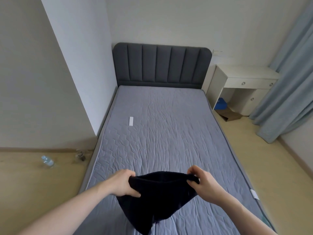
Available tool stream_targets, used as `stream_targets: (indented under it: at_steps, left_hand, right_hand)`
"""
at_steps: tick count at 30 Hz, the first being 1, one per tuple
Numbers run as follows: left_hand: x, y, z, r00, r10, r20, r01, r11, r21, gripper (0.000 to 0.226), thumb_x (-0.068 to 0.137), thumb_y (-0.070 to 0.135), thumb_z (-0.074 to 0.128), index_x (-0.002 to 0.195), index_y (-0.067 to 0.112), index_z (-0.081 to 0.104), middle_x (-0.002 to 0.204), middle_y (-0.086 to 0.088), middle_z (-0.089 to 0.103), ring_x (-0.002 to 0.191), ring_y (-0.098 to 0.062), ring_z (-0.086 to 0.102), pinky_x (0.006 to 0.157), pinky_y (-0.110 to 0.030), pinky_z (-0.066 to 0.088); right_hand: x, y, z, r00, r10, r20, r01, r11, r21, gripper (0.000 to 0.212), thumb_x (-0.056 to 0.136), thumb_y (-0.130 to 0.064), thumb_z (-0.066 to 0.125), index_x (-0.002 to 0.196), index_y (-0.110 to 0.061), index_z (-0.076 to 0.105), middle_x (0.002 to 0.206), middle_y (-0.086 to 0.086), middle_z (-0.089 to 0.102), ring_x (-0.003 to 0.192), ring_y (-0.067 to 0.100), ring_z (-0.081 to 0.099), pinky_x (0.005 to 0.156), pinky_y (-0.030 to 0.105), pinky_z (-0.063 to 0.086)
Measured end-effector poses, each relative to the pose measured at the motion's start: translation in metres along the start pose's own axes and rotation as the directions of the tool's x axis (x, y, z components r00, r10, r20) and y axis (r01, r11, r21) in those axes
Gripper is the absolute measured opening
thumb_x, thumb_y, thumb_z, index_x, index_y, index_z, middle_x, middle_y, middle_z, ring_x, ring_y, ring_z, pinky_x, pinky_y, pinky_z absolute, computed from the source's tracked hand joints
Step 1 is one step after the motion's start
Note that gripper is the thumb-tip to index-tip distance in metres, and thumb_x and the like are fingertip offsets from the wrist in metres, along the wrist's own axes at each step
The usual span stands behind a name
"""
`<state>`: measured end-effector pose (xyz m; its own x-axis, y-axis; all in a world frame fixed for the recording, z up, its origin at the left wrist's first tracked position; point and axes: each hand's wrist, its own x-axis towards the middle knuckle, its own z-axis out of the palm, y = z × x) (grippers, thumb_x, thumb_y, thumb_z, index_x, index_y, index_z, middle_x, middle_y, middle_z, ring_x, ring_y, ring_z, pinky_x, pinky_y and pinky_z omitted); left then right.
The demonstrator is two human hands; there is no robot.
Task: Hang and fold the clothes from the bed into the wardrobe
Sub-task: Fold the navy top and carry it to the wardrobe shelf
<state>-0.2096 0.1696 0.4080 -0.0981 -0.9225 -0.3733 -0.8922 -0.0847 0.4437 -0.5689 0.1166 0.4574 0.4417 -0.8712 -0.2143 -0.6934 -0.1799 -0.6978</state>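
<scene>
At the foot of the bed (160,119), a person holds a dark navy knitted garment (157,199) up over the near end of the quilted grey mattress. The left hand (122,183) grips one top corner with fingers curled round the cloth, and the right hand (202,182) pinches the opposite corner, so the top edge runs crosswise between them, left to right. The rest of the cloth hangs down toward the person, narrowing to a point low and left of centre. Both hands sit level and equally near the garment, so a fold could start from either side, I'd guess by laying it flat on the mattress ahead. Further up the bed lies a small white remote (131,121). No wardrobe shows from here.
</scene>
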Motion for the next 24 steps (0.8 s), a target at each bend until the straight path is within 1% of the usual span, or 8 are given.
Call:
stream_targets:
  at_steps: [2,6,9,12,15,18,20,24]
  left_hand:
    - [0.0,-0.001,0.013,0.994,-0.06,0.096,0.063,0.998,-0.029,0.07,0.041,0.092,0.075,0.07,0.033,0.052,0.071,0.015,0.059,0.062,0.0,0.056,0.053,-0.025,0.038]
    - [0.022,0.008,0.007,0.991,-0.058,0.118,0.068,0.995,-0.075,0.047,0.073,0.076,0.069,0.078,0.031,0.059,0.077,0.011,0.066,0.069,-0.006,0.065,0.058,-0.024,0.045]
    - [0.053,0.032,-0.039,0.999,-0.038,-0.024,0.038,0.999,0.011,0.029,0.087,0.058,0.068,0.074,0.034,0.056,0.079,0.011,0.061,0.07,-0.008,0.062,0.055,-0.024,0.038]
    - [0.086,0.068,-0.12,0.962,0.006,-0.275,0.013,0.998,0.067,0.025,0.091,0.054,0.066,0.076,0.037,0.056,0.082,0.013,0.056,0.075,-0.013,0.06,0.054,-0.025,0.033]
    - [0.104,0.111,-0.217,0.859,0.095,-0.503,-0.047,0.993,0.109,0.022,0.097,0.049,0.062,0.085,0.031,0.058,0.084,0.01,0.054,0.088,-0.023,0.062,0.058,-0.03,0.034]
    - [0.103,0.156,-0.308,0.716,0.146,-0.683,-0.091,0.989,0.116,0.029,0.101,0.044,0.057,0.105,0.017,0.066,0.101,-0.004,0.059,0.092,-0.029,0.062,0.078,-0.039,0.046]
    - [0.094,0.183,-0.358,0.636,0.17,-0.753,-0.15,0.984,0.096,0.028,0.102,0.04,0.057,0.106,0.015,0.068,0.105,-0.01,0.062,0.09,-0.033,0.066,0.087,-0.043,0.05]
    - [0.071,0.218,-0.418,0.493,0.248,-0.834,-0.226,0.962,0.152,0.022,0.102,0.032,0.058,0.101,0.013,0.069,0.103,-0.011,0.054,0.098,-0.03,0.055,0.087,-0.036,0.044]
  right_hand:
    - [0.003,0.02,0.012,0.997,0.058,0.055,-0.052,0.994,-0.097,0.017,0.094,-0.023,0.059,0.088,-0.035,0.049,0.086,-0.007,0.063,0.081,0.009,0.055,0.069,0.03,0.049]
    - [0.025,0.045,0.015,0.983,0.169,0.067,-0.147,0.957,-0.251,0.007,0.094,-0.029,0.055,0.097,-0.03,0.049,0.096,-0.003,0.06,0.094,0.012,0.05,0.075,0.03,0.049]
    - [0.062,0.035,-0.015,0.979,0.203,-0.003,-0.195,0.937,-0.291,0.014,0.096,-0.032,0.056,0.107,-0.026,0.051,0.101,0.003,0.062,0.087,0.022,0.06,0.073,0.036,0.052]
    - [0.11,0.001,-0.082,0.977,0.109,-0.186,-0.164,0.936,-0.312,0.016,0.098,-0.033,0.057,0.108,-0.023,0.051,0.103,0.009,0.065,0.092,0.029,0.061,0.074,0.039,0.052]
    - [0.149,-0.056,-0.165,0.914,-0.049,-0.403,-0.082,0.95,-0.301,0.014,0.098,-0.029,0.058,0.106,-0.022,0.049,0.102,0.012,0.067,0.085,0.033,0.06,0.07,0.037,0.046]
    - [0.165,-0.121,-0.239,0.812,-0.162,-0.561,0.04,0.974,-0.224,0.011,0.101,-0.027,0.055,0.108,-0.027,0.046,0.099,0.009,0.067,0.08,0.03,0.064,0.071,0.043,0.055]
    - [0.165,-0.157,-0.277,0.734,-0.228,-0.639,0.137,0.972,-0.19,0.011,0.101,-0.026,0.053,0.109,-0.027,0.046,0.096,0.006,0.065,0.081,0.031,0.066,0.071,0.046,0.058]
    - [0.151,-0.199,-0.326,0.587,-0.358,-0.727,0.276,0.932,-0.236,0.011,0.099,-0.021,0.051,0.108,-0.024,0.045,0.093,0.007,0.064,0.081,0.029,0.061,0.07,0.038,0.049]
